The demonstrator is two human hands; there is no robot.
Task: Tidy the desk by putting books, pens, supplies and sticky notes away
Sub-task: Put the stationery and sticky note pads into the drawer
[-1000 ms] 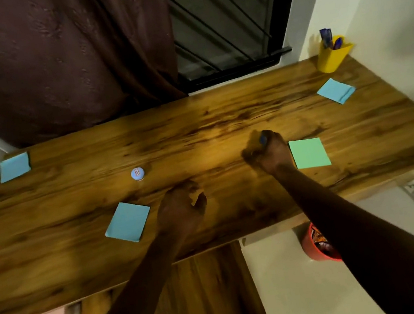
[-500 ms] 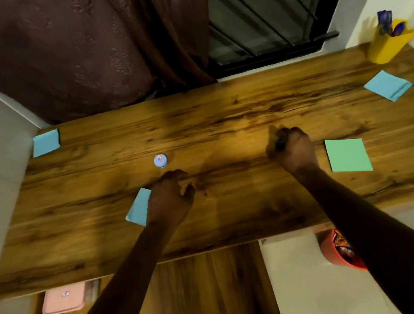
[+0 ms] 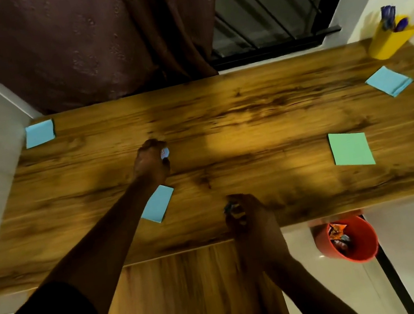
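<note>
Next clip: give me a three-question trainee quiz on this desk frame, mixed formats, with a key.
1. True or false: the green sticky note lies under the left hand.
2. Multiple choice: where does the yellow pen holder stand? A) far right corner of the desk; B) near left corner; C) on the floor.
3. Fill in: the left hand's grip closes on a small round ____-coloured object.

Key
1. False: it lies bare on the right side, and the note nearest that arm is a blue sticky note.
2. A.
3. Blue. The right hand is also closed around something small that is hard to identify.
</note>
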